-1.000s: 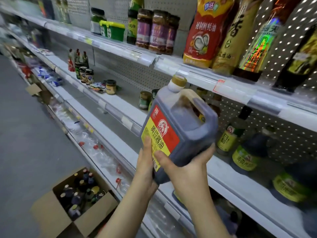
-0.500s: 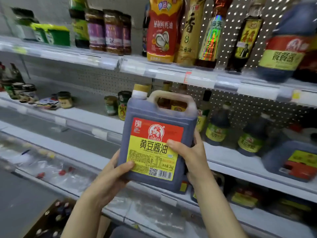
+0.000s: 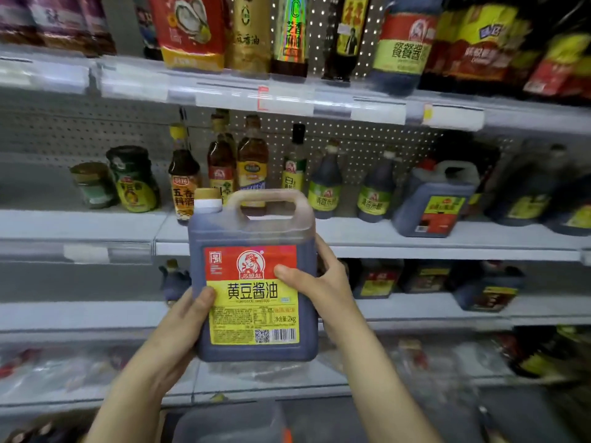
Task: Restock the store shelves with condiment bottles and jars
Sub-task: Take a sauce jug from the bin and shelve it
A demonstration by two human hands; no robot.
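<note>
A large dark soy sauce jug (image 3: 252, 238) with a red and yellow label, a moulded handle and a tan cap is held upright in front of the shelves. My left hand (image 3: 179, 327) grips its lower left side, thumb on the label. My right hand (image 3: 316, 289) grips the right side, thumb across the label's front. The jug hangs just before the middle shelf (image 3: 415, 241), level with its front edge.
The middle shelf holds jars (image 3: 134, 180), slim bottles (image 3: 252, 161), dark vinegar bottles (image 3: 324, 187) and another soy jug (image 3: 435, 199). The top shelf (image 3: 287, 94) is packed with sauce bottles. Lower shelves hold more jugs (image 3: 486, 289). Another jug's top (image 3: 230, 423) shows at the bottom.
The view has swung right to face the shelves. The jug has turned label-forward and now stands upright, closer to the middle shelf. Both hands keep their hold.
</note>
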